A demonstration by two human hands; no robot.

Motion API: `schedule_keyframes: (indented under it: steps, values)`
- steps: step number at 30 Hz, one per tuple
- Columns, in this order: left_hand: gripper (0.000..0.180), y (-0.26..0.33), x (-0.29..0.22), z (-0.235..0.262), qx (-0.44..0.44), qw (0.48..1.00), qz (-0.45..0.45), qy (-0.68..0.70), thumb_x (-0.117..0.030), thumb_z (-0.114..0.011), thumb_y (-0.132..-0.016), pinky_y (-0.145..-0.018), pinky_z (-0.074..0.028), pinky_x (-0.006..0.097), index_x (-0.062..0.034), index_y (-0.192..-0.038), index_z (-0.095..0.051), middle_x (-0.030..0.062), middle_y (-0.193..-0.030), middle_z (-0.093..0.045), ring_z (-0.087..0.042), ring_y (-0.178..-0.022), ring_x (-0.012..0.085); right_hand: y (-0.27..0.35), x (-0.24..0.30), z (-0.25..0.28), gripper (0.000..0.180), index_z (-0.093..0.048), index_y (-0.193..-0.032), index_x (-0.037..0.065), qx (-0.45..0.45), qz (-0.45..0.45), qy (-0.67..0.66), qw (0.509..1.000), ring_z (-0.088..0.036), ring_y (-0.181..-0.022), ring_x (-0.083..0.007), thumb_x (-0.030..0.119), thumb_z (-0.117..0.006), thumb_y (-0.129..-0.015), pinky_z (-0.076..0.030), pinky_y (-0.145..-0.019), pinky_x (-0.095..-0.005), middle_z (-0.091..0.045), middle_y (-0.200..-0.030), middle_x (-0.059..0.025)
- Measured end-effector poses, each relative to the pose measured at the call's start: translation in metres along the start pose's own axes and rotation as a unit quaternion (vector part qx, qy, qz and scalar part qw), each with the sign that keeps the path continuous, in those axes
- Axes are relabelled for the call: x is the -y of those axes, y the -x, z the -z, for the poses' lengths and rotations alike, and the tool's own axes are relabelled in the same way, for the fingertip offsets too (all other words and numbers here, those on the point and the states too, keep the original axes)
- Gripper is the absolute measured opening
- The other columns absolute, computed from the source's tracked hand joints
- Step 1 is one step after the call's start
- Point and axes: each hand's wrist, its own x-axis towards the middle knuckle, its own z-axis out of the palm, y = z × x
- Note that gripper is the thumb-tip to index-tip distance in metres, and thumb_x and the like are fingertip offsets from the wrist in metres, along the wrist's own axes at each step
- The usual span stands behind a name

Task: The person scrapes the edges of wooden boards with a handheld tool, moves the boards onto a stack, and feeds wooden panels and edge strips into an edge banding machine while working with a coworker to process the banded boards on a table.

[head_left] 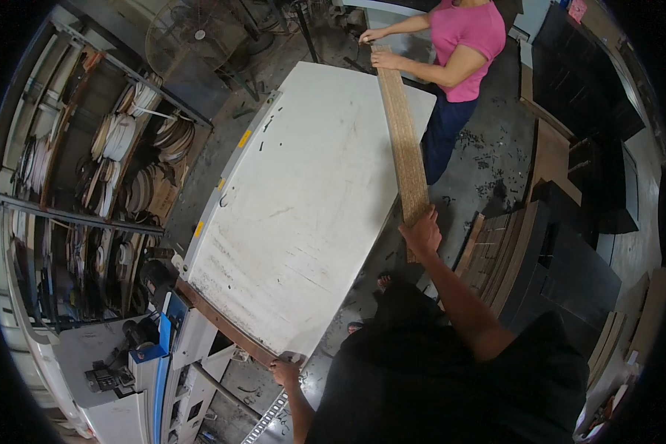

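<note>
A large curved white panel [303, 200] lies flat on a machine table. My left hand [285, 370] grips its near brown edge [222, 325] at the bottom corner. My right hand [422, 233] holds the near end of a long narrow chipboard strip [405, 133], which runs along the panel's right side. At the far end, another person in a pink top [466, 44] holds the same strip with both hands [381, 48].
Shelves with coiled edge-banding rolls [118, 148] line the left. A blue and white machine [155, 355] stands at lower left, a fan [196, 37] at the back. Stacked boards [496, 251] and dark cabinets [570, 266] crowd the right. Debris litters the floor [488, 155].
</note>
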Motion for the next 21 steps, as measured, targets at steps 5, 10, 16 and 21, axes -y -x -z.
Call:
schedule_keyframes:
  steps: [5, 10, 16, 21]
  values:
    - [0.114, 0.000, 0.002, -0.012, -0.106, 0.994, -0.001, -0.029, -0.055, -0.094, -0.060, -0.095, -0.058, 0.043, 0.0120, -0.139, -0.046, 0.0227, -0.129, -0.066, -0.069, -0.114, 0.0328, -0.001, 0.002, -0.001, 0.113, -0.023, -0.156, -0.003, 0.009, -0.008, -0.005, 1.000, -0.060, -0.123, -0.0410, 0.039, -0.086, -0.073, -0.053, -0.099, -0.0484, -0.048, -0.145, -0.0216]
    - [0.109, 0.003, -0.002, -0.007, -0.091, 0.996, 0.001, -0.017, -0.051, -0.095, -0.060, -0.095, -0.058, 0.042, 0.0105, -0.136, -0.047, 0.0232, -0.128, -0.066, -0.069, -0.115, 0.0324, 0.000, 0.001, 0.000, 0.109, -0.024, -0.155, -0.003, 0.001, -0.002, -0.014, 1.000, -0.060, -0.124, -0.0411, 0.038, -0.084, -0.074, -0.053, -0.099, -0.0486, -0.048, -0.146, -0.0211]
    - [0.141, 0.007, -0.004, 0.005, -0.032, 0.999, 0.003, -0.021, -0.067, -0.091, -0.055, -0.106, -0.052, 0.044, 0.0185, -0.148, -0.029, 0.0376, -0.148, -0.043, -0.057, -0.132, 0.0406, 0.000, 0.001, -0.002, 0.111, -0.023, -0.156, -0.003, 0.003, 0.001, -0.016, 1.000, -0.061, -0.121, -0.0419, 0.039, -0.084, -0.073, -0.053, -0.098, -0.0495, -0.048, -0.145, -0.0215]
    - [0.138, 0.007, -0.002, 0.005, -0.031, 0.999, -0.006, -0.017, -0.067, -0.091, -0.056, -0.104, -0.053, 0.043, 0.0177, -0.147, -0.031, 0.0353, -0.148, -0.045, -0.055, -0.134, 0.0389, 0.001, -0.001, -0.008, 0.114, -0.023, -0.156, -0.003, -0.004, 0.006, -0.003, 1.000, -0.061, -0.120, -0.0429, 0.042, -0.085, -0.072, -0.053, -0.097, -0.0503, -0.049, -0.143, -0.0226]
